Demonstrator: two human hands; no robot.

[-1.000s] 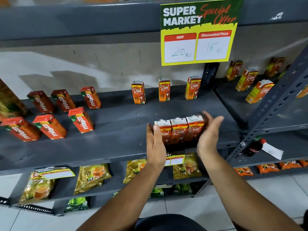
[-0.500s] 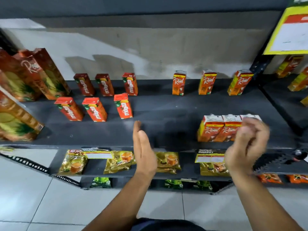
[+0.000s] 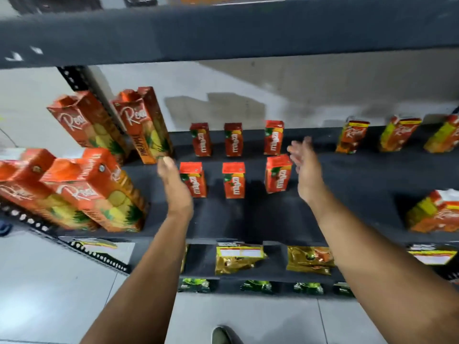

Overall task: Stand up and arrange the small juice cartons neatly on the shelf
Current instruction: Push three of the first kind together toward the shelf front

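Small red juice cartons stand upright on the dark grey shelf (image 3: 273,219) in two spaced rows of three. The front row has a left carton (image 3: 194,179), a middle carton (image 3: 233,180) and a right carton (image 3: 277,177). The back row (image 3: 233,139) stands near the wall. My left hand (image 3: 173,187) is held flat just left of the front left carton, fingers together, holding nothing. My right hand (image 3: 306,167) hovers open at the right of the front right carton, fingers spread and blurred. Neither hand grips a carton.
Large pineapple juice cartons (image 3: 94,192) crowd the shelf's left end, with taller ones (image 3: 145,125) behind. More small orange cartons (image 3: 352,136) stand at the back right, and a pressed-together group (image 3: 437,214) at the front right. Gold packets (image 3: 238,256) lie on the shelf below.
My view and both hands have shifted left, away from the grouped orange cartons. The hands now flank the front row of red cartons, and the right hand has opened from a loose fist.
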